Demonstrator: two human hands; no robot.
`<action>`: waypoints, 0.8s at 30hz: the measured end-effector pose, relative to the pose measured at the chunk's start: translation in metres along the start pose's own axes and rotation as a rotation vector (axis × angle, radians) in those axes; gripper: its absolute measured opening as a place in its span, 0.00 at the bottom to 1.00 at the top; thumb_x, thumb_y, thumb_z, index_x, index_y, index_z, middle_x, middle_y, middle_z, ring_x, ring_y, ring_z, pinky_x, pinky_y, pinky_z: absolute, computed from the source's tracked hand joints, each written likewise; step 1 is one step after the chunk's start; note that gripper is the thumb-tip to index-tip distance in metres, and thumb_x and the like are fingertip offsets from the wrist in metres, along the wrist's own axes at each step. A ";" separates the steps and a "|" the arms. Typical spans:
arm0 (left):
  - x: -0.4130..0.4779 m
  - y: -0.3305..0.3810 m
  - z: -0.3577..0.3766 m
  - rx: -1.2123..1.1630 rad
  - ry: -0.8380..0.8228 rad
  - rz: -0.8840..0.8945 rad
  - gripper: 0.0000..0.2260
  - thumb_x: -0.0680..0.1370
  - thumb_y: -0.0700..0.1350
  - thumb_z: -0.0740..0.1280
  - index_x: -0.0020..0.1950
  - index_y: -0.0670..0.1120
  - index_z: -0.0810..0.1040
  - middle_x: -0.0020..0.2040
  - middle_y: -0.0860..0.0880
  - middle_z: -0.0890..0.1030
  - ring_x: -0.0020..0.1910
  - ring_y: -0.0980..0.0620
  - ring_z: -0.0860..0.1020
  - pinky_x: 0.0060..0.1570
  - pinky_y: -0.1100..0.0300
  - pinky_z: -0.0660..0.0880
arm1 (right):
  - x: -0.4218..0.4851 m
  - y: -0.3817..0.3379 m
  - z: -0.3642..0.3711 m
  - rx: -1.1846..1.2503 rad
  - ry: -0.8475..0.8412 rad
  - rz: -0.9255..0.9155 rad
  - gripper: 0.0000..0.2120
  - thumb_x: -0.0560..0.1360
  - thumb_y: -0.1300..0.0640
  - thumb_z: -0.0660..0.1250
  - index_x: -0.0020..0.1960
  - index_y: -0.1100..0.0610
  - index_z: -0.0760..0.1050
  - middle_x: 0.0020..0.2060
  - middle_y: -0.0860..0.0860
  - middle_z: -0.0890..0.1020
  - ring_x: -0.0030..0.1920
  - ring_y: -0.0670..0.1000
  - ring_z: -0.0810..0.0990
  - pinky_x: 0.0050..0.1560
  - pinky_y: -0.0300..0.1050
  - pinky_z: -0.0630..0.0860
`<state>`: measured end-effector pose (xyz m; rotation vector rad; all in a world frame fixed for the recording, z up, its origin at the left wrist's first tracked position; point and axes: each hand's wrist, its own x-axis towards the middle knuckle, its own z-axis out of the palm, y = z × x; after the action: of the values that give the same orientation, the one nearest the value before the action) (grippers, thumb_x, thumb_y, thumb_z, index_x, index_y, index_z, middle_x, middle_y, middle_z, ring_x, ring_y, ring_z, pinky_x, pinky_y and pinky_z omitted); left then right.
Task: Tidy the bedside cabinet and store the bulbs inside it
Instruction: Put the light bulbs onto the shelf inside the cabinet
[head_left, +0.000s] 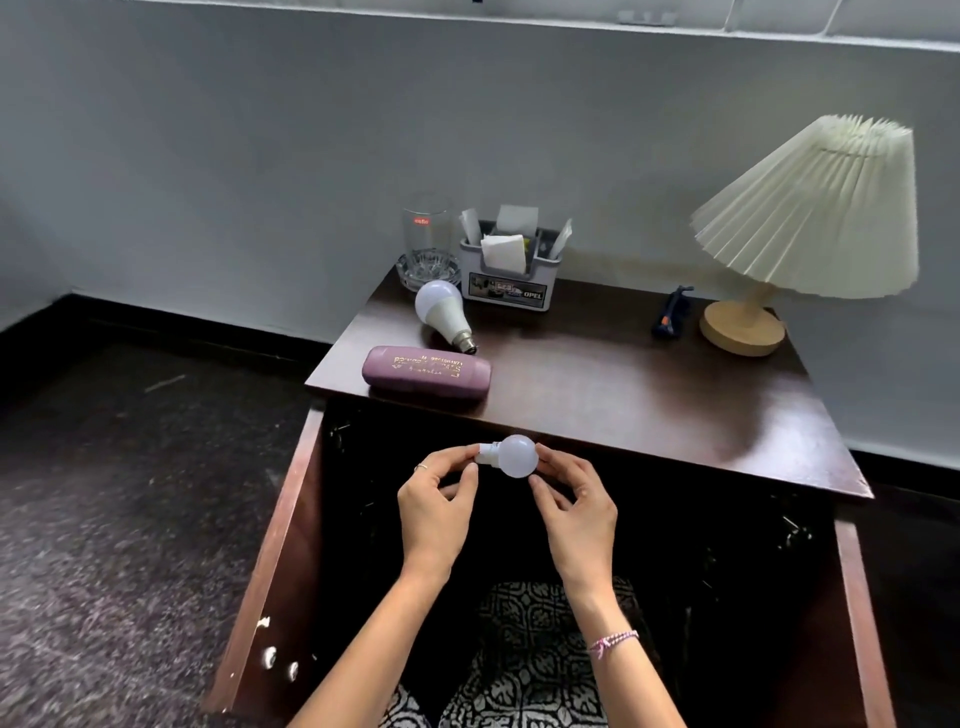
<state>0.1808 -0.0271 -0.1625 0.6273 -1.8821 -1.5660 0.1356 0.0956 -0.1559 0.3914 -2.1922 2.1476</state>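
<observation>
Left hand (435, 499), right hand (571, 506), pinching small white round bulb (511, 456), base leftward

Inside the cabinet (623, 395), darkness hides all but faint, perhaps metallic, glints (789, 525).

A pale grey wall (260, 156) runs well beyond both hands, with a white ledge (519, 23) along its top and a black skirting board (182, 322) at its foot. Dark speckled floor (104, 493) spreads out from the left of the left hand (436, 501). The dark wooden cabinet (649, 395) stands just beyond the hands, its doors (275, 519) open on either side of them. Beyond and to the right of the right hand (571, 501), a lamp (810, 208) with a pleated cream shade stands on the cabinet's top.
</observation>
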 end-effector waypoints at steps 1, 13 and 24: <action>0.000 -0.003 0.000 0.007 0.001 -0.008 0.11 0.75 0.36 0.67 0.49 0.50 0.83 0.49 0.54 0.82 0.48 0.60 0.81 0.44 0.71 0.77 | 0.000 0.002 0.000 -0.009 -0.004 0.005 0.16 0.71 0.68 0.70 0.53 0.50 0.80 0.49 0.47 0.80 0.51 0.40 0.80 0.48 0.27 0.75; 0.016 -0.037 0.010 0.225 0.035 -0.073 0.09 0.72 0.35 0.68 0.49 0.44 0.84 0.44 0.53 0.83 0.45 0.59 0.79 0.46 0.83 0.66 | 0.020 0.049 0.012 -0.268 -0.029 0.081 0.14 0.69 0.71 0.68 0.52 0.59 0.82 0.49 0.49 0.83 0.52 0.46 0.81 0.55 0.27 0.72; 0.050 -0.065 0.025 0.314 -0.063 -0.308 0.10 0.74 0.38 0.67 0.54 0.42 0.83 0.51 0.44 0.84 0.51 0.49 0.81 0.46 0.73 0.68 | 0.070 0.092 0.030 -0.574 -0.190 0.159 0.11 0.72 0.68 0.67 0.53 0.64 0.80 0.52 0.58 0.84 0.55 0.56 0.81 0.61 0.47 0.74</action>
<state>0.1264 -0.0562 -0.2216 1.0594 -2.1823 -1.4950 0.0522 0.0565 -0.2326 0.4027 -2.8861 1.4737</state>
